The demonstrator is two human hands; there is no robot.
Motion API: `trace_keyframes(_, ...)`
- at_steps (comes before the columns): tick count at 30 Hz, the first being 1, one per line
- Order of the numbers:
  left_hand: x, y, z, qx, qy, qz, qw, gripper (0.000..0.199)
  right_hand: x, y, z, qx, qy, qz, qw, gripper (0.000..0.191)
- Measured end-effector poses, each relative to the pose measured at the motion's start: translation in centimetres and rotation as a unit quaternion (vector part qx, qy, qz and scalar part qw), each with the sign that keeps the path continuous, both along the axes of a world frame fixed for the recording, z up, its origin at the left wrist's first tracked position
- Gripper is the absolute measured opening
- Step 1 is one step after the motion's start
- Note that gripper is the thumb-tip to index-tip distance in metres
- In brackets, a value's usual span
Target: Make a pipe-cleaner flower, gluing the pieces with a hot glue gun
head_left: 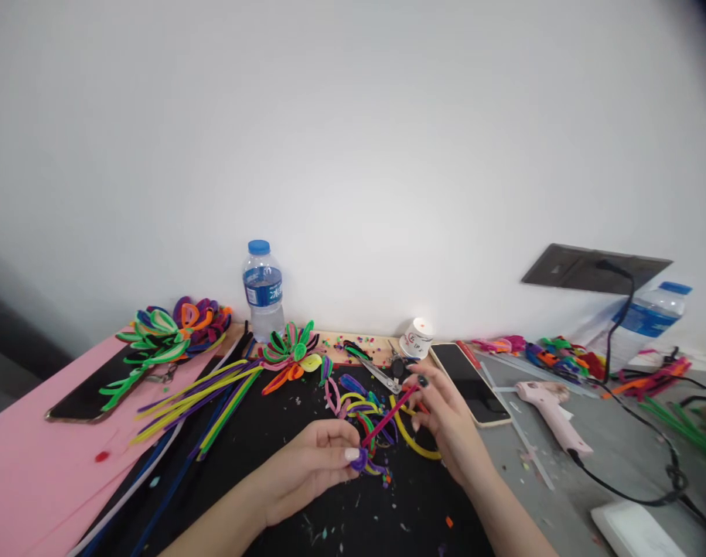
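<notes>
From afar I have my left hand (315,462) pinching a purple coil (359,462) and my right hand (445,414) grasping the far end of 1 pink pipe cleaner (390,416)

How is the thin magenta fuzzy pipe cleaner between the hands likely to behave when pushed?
The thin magenta fuzzy pipe cleaner probably bends readily and keeps its shape, judging by the curved yellow fuzzy pipe cleaner nearby. Its slimness suggests it is very light. The fuzzy-looking surface should make it less apt to slip.
</notes>
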State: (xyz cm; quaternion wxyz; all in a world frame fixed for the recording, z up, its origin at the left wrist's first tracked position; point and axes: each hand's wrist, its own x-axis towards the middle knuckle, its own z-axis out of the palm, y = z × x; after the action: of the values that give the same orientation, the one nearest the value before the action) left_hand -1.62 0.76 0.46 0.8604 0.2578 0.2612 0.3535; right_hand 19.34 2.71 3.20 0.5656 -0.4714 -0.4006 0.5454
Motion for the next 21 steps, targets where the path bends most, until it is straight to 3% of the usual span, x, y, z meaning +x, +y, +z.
trace_keyframes(3, 0.0, 0.0, 0.2, 0.003, -0.005, -0.014, 1.0, 0.01, -0.9, -0.5, -0.7, -0.07, -0.015, 0.13, 0.989, 0.02)
trace_keyframes(9, 0.0, 0.0, -0.2, 0.023, -0.008, 0.011, 1.0, 0.007, -1.4, -1.1, -1.1, -0.093, -0.004, 0.249, 0.964, 0.018)
trace_keyframes(12, -0.2, 0.1, -0.3, 0.031, -0.004, 0.03, 0.999, 0.006, -1.3, -1.1, -0.8, -0.076, 0.011, 0.251, 0.965, 0.019)
trace_keyframes(16, -0.4, 0.6, -0.4, 0.031, 0.0, 0.112, 0.993, 0.006, -0.8, -0.8, -0.6, -0.016, 0.034, 0.188, 0.981, 0.014)
trace_keyframes(21, -0.5, 1.0, -0.8, 0.041, 0.008, 0.2, 0.979, 0.005, -0.5, -0.8, -0.6, 0.001, 0.034, 0.202, 0.979, 0.033)
